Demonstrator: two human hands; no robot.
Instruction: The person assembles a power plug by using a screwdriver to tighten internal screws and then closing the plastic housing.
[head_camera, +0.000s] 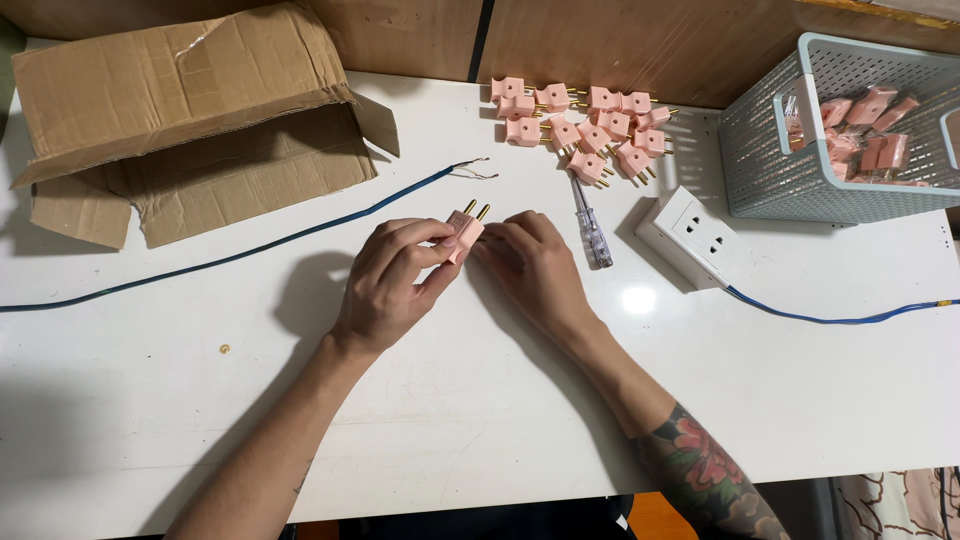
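My left hand and my right hand meet over the middle of the white table. Between their fingertips sits a small pink plug with two brass pins pointing up and away from me. The left thumb and fingers pinch its body; the right fingers touch its lower right side. A screwdriver with a clear handle lies just right of the right hand. A blue cable with bared wire ends runs from the left edge to a spot just beyond the plug.
Several pink plugs lie in a heap at the table's far edge. A white socket block with a blue lead lies right of the screwdriver. A grey basket holds bagged pink plugs. An open cardboard box stands far left.
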